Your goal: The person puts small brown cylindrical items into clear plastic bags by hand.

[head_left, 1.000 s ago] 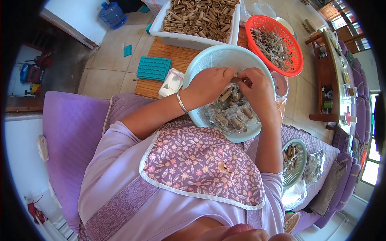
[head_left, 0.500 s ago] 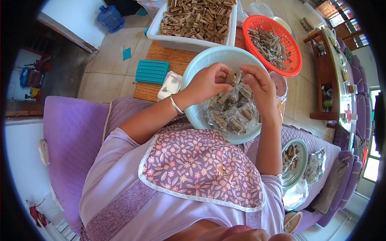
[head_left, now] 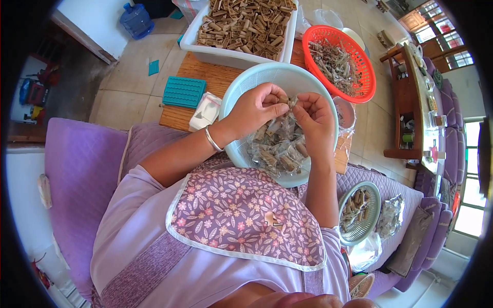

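Note:
My left hand (head_left: 254,110) and my right hand (head_left: 317,123) meet above a pale blue-green basin (head_left: 232,97), fingertips almost touching. Between them is a small brown piece with clear plastic (head_left: 292,102), pinched by both thumbs and forefingers; the fingers cover much of it. Beneath the hands, the basin holds a heap of brown tube-like pieces in clear plastic packets (head_left: 277,151). My left wrist wears a silver bangle (head_left: 213,138).
Beyond the basin, a white tub (head_left: 231,57) full of brown pieces stands on a wooden table (head_left: 179,119). A red basket (head_left: 365,77) of thin dry-looking bits is at the far right. Left lies a teal ridged tray (head_left: 184,92); a green basket (head_left: 376,205) sits right on the purple sofa.
The hands have drawn closer together and both now pinch the small piece. My right hand has lowered slightly. The whole view has shifted a little, moving the surroundings leftward.

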A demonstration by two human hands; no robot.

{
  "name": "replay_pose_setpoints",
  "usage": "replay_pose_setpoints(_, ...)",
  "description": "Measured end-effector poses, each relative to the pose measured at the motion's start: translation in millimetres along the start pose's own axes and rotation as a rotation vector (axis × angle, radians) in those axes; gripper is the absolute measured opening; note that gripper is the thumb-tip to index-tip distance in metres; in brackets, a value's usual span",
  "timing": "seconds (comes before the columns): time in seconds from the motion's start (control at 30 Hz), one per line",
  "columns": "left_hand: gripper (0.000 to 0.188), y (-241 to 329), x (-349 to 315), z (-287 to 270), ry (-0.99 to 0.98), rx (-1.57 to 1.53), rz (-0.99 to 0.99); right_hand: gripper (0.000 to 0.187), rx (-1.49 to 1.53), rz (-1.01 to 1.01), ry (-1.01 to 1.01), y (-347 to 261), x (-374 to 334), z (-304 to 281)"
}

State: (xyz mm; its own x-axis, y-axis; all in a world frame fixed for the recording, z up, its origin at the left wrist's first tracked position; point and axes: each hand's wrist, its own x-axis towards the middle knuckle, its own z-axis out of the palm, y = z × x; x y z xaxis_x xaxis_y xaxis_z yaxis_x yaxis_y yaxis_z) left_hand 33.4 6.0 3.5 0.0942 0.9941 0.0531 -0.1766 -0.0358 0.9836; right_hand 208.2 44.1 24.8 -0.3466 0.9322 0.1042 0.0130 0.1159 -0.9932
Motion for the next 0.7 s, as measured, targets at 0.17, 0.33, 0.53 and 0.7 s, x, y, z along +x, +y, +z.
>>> replay_pose_setpoints(0.17, 0.027, 1, 2, -1, 0.008, -0.049, -0.012, 0.029, 0.037, -0.022, 0.047, 1, -2, 1)
replay_pose_setpoints(0.33, 0.031, -4, -2, 6, -0.006, 0.124, 0.122, 0.026, -0.183, -0.064, 0.058, -1, -8, 0)
replay_pose_setpoints(0.53, 0.032, 10, -13, 16, 0.05, 0.368, 0.111, 0.024, -0.214, -0.06, 0.028, -2, -12, 5)
replay_pose_setpoints(0.7, 0.019, 10, -6, 15, 0.02, 0.271, 0.046, 0.021, -0.05, -0.035, 0.059, 5, -15, 3)
